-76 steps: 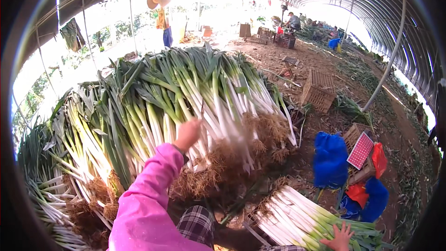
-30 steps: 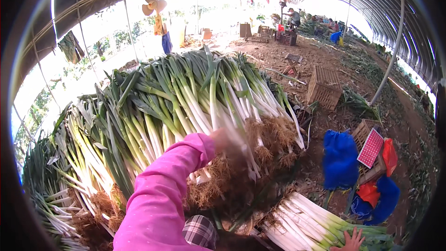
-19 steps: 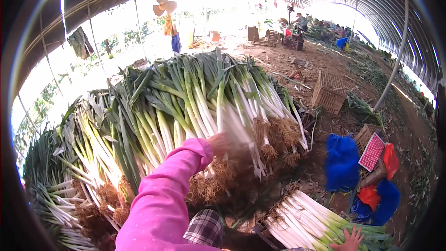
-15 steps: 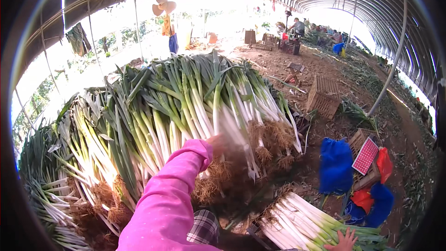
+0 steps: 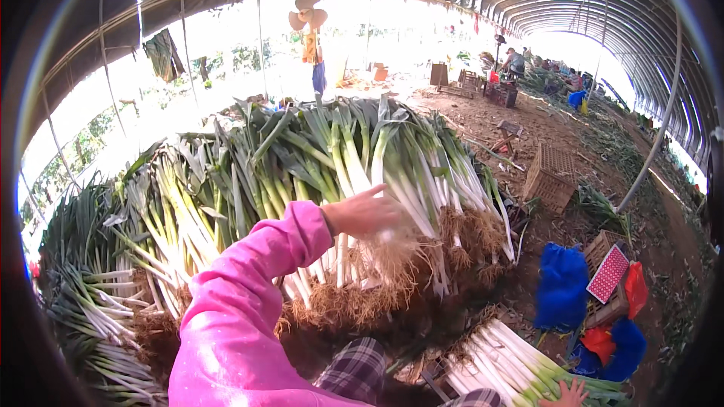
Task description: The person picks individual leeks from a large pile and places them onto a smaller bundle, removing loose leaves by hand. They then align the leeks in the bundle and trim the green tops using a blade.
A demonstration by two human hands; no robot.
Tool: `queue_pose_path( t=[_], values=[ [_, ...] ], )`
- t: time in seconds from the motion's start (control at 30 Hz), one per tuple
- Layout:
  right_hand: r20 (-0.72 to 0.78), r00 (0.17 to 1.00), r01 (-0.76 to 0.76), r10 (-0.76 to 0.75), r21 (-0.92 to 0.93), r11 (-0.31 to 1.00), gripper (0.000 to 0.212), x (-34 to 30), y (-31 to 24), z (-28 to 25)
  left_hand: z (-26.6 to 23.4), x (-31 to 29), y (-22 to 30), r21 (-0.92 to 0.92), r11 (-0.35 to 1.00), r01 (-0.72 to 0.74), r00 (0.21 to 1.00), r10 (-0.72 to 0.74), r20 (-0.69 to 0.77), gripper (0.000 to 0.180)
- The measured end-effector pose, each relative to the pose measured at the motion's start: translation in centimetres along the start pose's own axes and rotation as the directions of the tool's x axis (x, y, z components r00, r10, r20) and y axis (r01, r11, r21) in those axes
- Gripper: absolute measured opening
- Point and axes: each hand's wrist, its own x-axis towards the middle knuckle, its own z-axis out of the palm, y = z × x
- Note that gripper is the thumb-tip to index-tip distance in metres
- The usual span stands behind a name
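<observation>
My left hand (image 5: 368,215), in a pink sleeve, is over the white stems of a long heap of leeks (image 5: 343,158). Its thumb sticks out and the hand looks open; its fingers are blurred by motion, close to the stems and shaggy brown roots (image 5: 392,267). At the lower right a smaller bundle of leeks (image 5: 501,358) lies with its roots toward the heap. My right hand (image 5: 569,393) rests on the green part of that bundle, fingers spread. The bundle's lower side is cut off by the picture's edge.
My knee in checked cloth (image 5: 354,369) is between heap and bundle. To the right lie blue netting (image 5: 562,286), a red dotted board (image 5: 608,273) and a plastic crate (image 5: 550,177). A fan (image 5: 308,13) stands behind the heap. A person (image 5: 515,64) sits far off in the tunnel.
The view has shifted, so the scene sits further right and lower. My left hand has lifted higher over the stems, its thumb now showing. My right hand stays on the bundle.
</observation>
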Motion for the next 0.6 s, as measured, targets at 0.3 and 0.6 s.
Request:
queue_pose_path(
  t=[0.3,0.6],
  values=[
    [-0.284,0.957,0.172,-0.061,0.385,0.907,0.100,-1.7,-7.8,-4.4,15.2,-0.9,0.5,0.106,0.994,-0.004,0.995,0.014,-0.098,0.018],
    [-0.538,0.829,0.375,-0.156,0.325,0.868,0.074,-5.5,-13.5,-11.0,11.5,2.9,2.9,0.029,0.998,-0.049,0.931,0.056,-0.360,0.020]
  ],
)
